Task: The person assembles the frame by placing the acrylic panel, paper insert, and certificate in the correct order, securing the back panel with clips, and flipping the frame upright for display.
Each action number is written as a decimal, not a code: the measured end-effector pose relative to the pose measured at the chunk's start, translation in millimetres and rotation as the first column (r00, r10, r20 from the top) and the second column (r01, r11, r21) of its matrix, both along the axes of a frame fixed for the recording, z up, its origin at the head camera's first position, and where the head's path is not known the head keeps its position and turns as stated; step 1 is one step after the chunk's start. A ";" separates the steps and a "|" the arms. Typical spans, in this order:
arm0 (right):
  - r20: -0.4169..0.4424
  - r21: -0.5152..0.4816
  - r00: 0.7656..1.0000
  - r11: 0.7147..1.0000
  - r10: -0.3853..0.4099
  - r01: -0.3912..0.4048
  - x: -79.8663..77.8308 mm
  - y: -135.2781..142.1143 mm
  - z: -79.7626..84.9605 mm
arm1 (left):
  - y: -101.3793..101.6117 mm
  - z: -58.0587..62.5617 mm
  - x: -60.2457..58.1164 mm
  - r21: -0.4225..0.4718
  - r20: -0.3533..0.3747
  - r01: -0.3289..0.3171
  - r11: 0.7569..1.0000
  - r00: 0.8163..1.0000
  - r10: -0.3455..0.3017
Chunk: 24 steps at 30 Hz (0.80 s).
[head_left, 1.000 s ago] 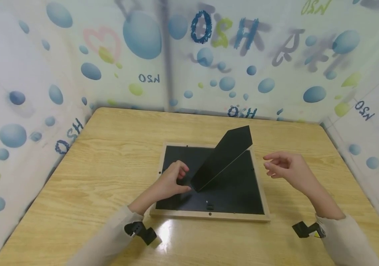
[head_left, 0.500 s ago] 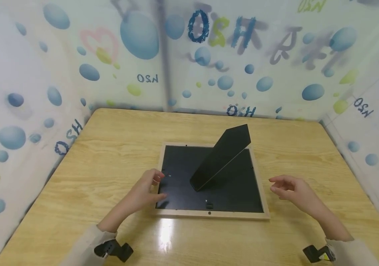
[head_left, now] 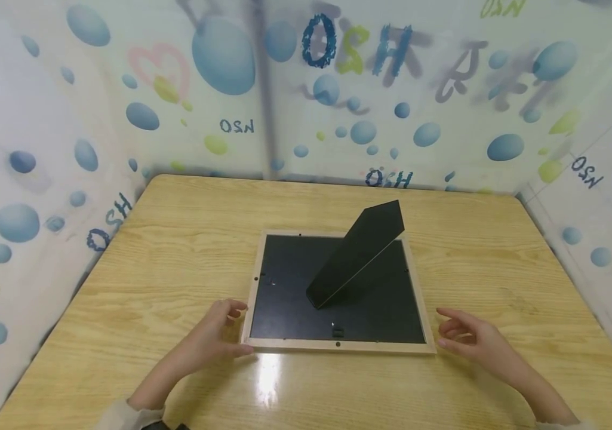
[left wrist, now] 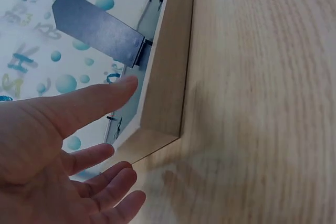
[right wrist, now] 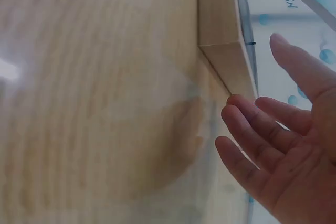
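A picture frame (head_left: 306, 344) lies face down on the wooden table, its pale wood rim around a black backing board (head_left: 289, 304). From the board, a black easel leg (head_left: 358, 254) stands raised and leans toward the far right. My left hand (head_left: 210, 335) is at the near left corner, thumb and fingers spread apart around it. In the left wrist view the thumb (left wrist: 100, 98) overlaps the rim. Just off the near right corner is my right hand (head_left: 480, 343), its fingers loosely bent and nothing in them; the right wrist view shows the fingertips (right wrist: 236, 103) close to that corner.
The table (head_left: 177, 239) extends around the frame on all sides. A patterned wall covering (head_left: 306, 119) with blue dots and letters closes off the back, left and right. A small metal hanger (head_left: 338, 331) sits on the backing near the front rim.
My left hand has moved left and toward me, from over the backing to the near left corner. My right hand has come down toward the near right corner. The frame stays put.
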State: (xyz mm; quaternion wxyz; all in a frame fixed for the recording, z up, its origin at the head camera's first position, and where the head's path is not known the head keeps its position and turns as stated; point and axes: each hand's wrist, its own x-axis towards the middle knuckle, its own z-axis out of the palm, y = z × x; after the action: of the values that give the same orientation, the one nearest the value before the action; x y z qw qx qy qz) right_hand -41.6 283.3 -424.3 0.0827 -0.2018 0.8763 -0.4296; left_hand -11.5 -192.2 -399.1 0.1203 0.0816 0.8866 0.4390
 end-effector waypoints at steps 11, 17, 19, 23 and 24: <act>-0.182 0.100 0.983 0.994 -0.020 0.038 12.1 -5.7 -16.0 | 4.3 -16.4 5.1 0.012 -0.006 -0.037 0.999 0.999 0.037; -0.238 0.129 0.971 0.990 -0.025 0.057 11.7 -12.3 -20.5 | 9.2 -21.3 6.6 -0.023 -0.052 -0.090 0.996 0.995 0.089; -0.230 0.154 0.972 0.985 -0.036 0.073 11.4 -14.3 -21.3 | 9.8 -22.7 6.8 -0.044 -0.074 -0.097 0.994 0.993 0.094; -0.240 0.194 0.969 0.976 -0.054 0.102 11.4 -17.4 -22.8 | 11.2 -24.1 6.0 -0.070 -0.101 -0.110 0.992 0.990 0.103; -0.245 0.200 0.968 0.974 -0.056 0.107 11.5 -18.2 -22.9 | 11.5 -24.1 5.6 -0.070 -0.104 -0.112 0.991 0.989 0.105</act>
State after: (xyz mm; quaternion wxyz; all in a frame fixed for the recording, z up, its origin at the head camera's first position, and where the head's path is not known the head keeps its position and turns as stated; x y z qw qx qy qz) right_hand -30.0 265.2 -447.3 -0.0197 -0.2056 0.9281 -0.3098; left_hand -5.9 -180.6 -423.2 0.0546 0.0505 0.9107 0.4062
